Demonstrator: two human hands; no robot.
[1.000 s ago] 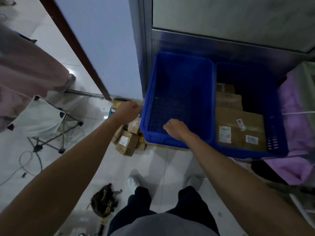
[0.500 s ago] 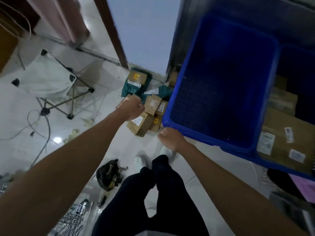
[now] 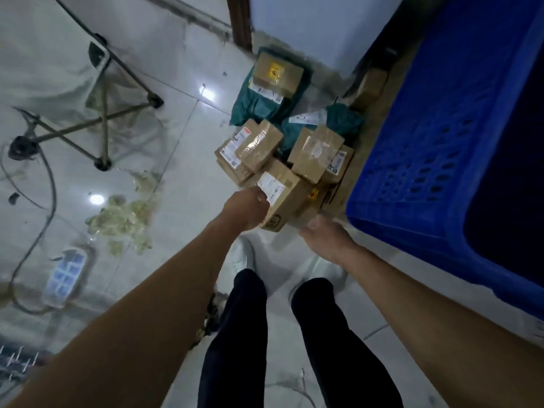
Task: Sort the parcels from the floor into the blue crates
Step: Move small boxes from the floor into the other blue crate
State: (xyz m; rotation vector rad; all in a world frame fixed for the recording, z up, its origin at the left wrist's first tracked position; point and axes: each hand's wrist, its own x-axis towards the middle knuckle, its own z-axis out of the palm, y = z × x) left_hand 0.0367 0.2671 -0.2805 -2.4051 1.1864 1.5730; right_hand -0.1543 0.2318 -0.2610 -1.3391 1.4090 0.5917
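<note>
A pile of cardboard parcels lies on the tiled floor beside the blue crate [image 3: 412,172]. The nearest parcel [image 3: 290,201] is a brown box with a white label. My left hand [image 3: 247,206] grips its left near edge, thumb on the label. My right hand [image 3: 323,235] is low at the box's right near corner, fingers pointing toward it; blur hides whether they touch. Behind lie two more taped boxes [image 3: 259,145] [image 3: 316,153], and another box [image 3: 278,73] rests on a green mailer bag [image 3: 256,104]. The crate's inside is dark.
A folding stool [image 3: 59,69] stands at the left. A cable [image 3: 44,225] and pale packing scraps [image 3: 123,219] lie on the floor, with a blue-and-white object [image 3: 66,278] nearby. My legs [image 3: 241,334] and white shoes are just below the pile. A wall backs the parcels.
My view has swung down from the crates to the floor pile. Both hands dropped from crate height to the nearest box, and the left hand has taken hold of it.
</note>
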